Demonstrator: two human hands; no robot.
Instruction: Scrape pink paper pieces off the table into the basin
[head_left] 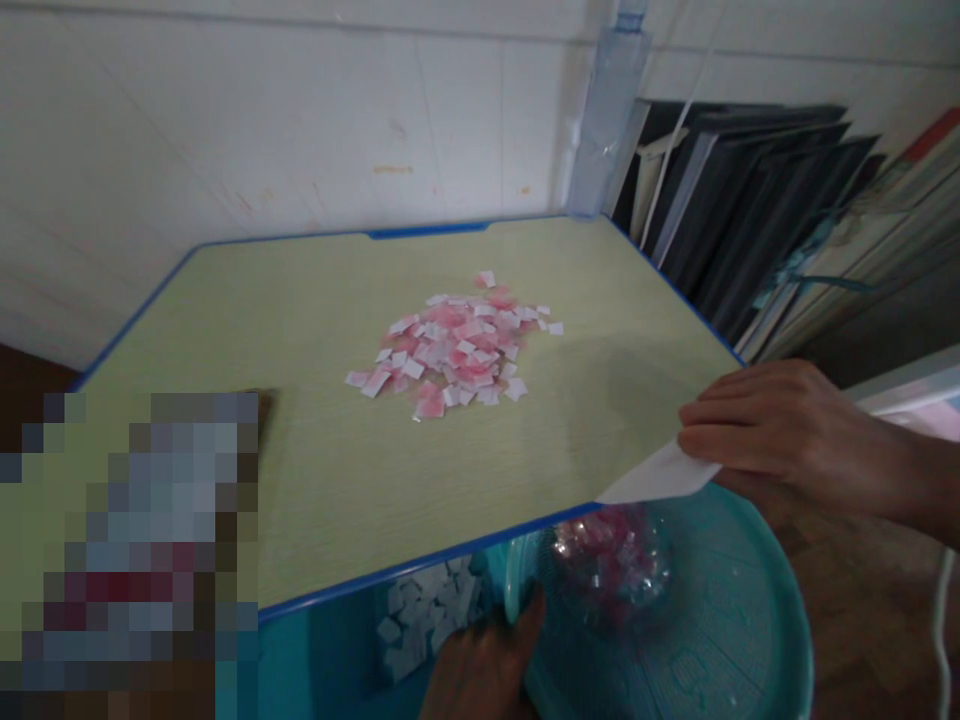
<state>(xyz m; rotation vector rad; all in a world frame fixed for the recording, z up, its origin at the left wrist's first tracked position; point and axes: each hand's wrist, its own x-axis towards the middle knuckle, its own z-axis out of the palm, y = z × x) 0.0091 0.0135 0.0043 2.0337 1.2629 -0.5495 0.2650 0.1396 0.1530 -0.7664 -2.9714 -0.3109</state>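
My right hand (780, 440) is closed on a thin white sheet (664, 475) at the table's front right corner. One edge of the sheet meets the greenish tabletop (300, 470) near its blue rim. Below the front edge, my left hand (484, 665) is closed at the rim of a teal basket (780, 600), partly cut off by the frame. A clear plastic bag with pink contents (615, 560) lies in that basket. Small pink and white square pieces (461, 345) form a loose pile on the tabletop.
A teal bin (322, 650) with white square pieces (435, 610) stands under the table's front edge. Dark flat panels (757, 190) lean at the right, beside a clear bluish plastic bottle (611, 110). A white wall (300, 130) runs behind. The lower left is pixelated.
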